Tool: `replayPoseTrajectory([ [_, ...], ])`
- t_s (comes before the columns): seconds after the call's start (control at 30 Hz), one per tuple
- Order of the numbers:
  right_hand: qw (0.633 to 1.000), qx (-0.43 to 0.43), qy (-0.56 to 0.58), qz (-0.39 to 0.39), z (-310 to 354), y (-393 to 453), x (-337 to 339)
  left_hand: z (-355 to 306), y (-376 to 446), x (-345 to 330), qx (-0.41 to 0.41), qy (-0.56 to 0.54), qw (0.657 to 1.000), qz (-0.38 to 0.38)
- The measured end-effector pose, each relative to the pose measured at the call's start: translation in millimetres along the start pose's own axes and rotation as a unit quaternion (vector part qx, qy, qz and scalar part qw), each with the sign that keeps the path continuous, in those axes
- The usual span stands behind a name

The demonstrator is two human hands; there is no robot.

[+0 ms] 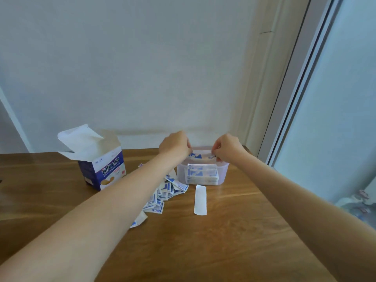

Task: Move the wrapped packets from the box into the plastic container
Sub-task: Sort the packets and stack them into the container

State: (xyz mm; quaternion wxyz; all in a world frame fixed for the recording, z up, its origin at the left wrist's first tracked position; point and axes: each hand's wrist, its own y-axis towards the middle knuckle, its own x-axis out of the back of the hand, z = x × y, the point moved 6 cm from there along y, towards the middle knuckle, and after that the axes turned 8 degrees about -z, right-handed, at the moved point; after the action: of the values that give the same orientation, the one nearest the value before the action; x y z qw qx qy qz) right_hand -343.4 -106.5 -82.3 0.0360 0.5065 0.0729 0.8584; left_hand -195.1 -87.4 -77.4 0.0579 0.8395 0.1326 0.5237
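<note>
While pinching one wrapped packet [200,156] from both ends above the plastic container [203,171] at frame centre: left hand [175,144], right hand [227,147]; one stack inside; one open box [99,159] left; loose packets [162,196] uncountable; one white strip [200,200] lower centre.

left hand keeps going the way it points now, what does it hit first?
Probably the packets it pinches with the right hand, just above the plastic container; beyond the left hand, the wall. Depth unclear.
</note>
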Motion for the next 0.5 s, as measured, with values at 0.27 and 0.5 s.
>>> replayPoseTrajectory([
  [0.27, 0.990, -0.013, -0.102, 0.094, 4.8, 4.2, -20.0, -13.8, 13.9, -38.0, -0.043, 0.131, 0.977, 0.160],
  [0.5, 0.984, 0.000, -0.142, 0.107, 6.0, 2.4, -25.2, -25.4, 14.0, -41.6, -0.091, 0.239, 0.947, 0.196],
])
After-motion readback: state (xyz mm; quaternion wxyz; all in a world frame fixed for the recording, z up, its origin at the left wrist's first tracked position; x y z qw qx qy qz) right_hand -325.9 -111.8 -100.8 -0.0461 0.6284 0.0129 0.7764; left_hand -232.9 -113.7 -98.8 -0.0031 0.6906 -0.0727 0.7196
